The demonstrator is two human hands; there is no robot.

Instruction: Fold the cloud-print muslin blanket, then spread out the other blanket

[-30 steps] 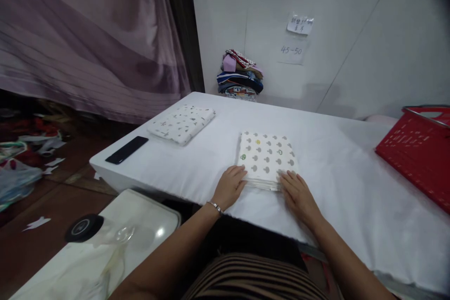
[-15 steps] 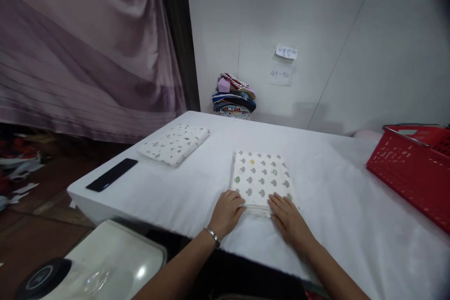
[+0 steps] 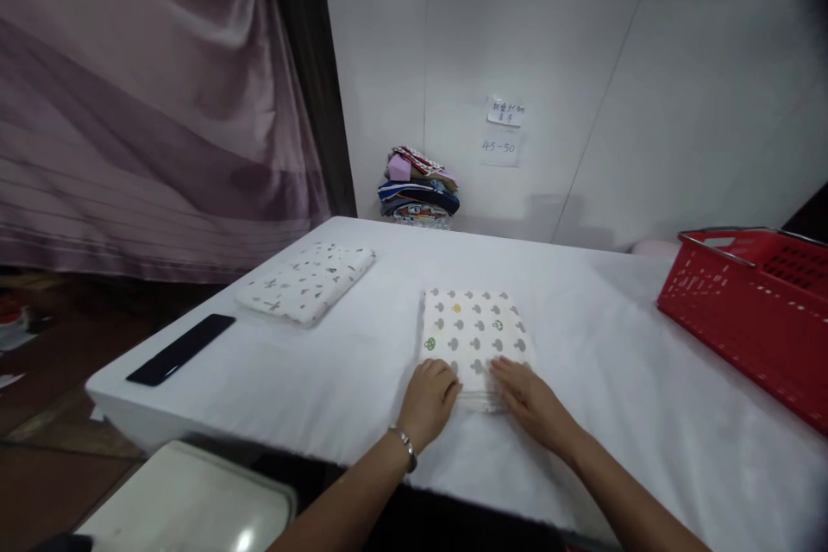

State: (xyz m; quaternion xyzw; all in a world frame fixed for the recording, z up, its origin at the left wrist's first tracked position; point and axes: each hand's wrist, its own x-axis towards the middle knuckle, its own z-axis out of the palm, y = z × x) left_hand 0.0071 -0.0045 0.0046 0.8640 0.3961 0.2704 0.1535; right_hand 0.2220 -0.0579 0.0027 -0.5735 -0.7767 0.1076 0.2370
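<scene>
A folded white cloth (image 3: 475, 336) printed with grey mushroom shapes, a few of them yellow or green, lies flat on the white-covered table near its front edge. My left hand (image 3: 429, 401), with a metal bracelet at the wrist, rests on the cloth's near left corner, fingers slightly bent on top and thumb by the front edge. On the near right part lies my right hand (image 3: 527, 401), its fingers stretched flat over the top. The layered front fold shows between the hands. Neither hand lifts the cloth.
Another folded white cloth (image 3: 309, 283) with small grey prints lies at the left, near a black phone-like slab (image 3: 182, 348). A red plastic basket (image 3: 743, 319) stands at the right. Folded fabrics (image 3: 419, 185) are stacked by the wall. A pale, smooth-topped object (image 3: 194, 496) sits below the table's left front edge.
The view has shifted slightly. My left hand has slid a little inward along the cloth's front edge, and my right fingers lie slightly further in over the top. The cloth stays flat.
</scene>
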